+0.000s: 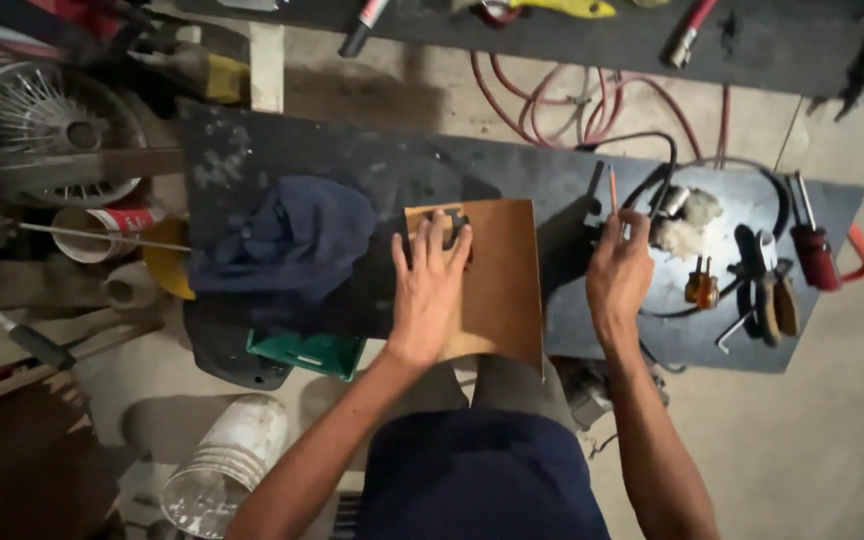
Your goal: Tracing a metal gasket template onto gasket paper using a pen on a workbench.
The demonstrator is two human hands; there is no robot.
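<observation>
A brown flat board lies on the dark workbench in front of me. My left hand rests flat on its left part, fingers spread, fingertips touching a small dark metal piece on the board. My right hand is to the right of the board, fingers closed around a thin pencil that points away from me. A black cable loops just beyond that hand.
A dark blue cloth lies left of the board, a green crate below it. Pliers, a red-handled tool, an orange plug and white wadding sit at right. A wheel rim, red hoses and a white bucket are around.
</observation>
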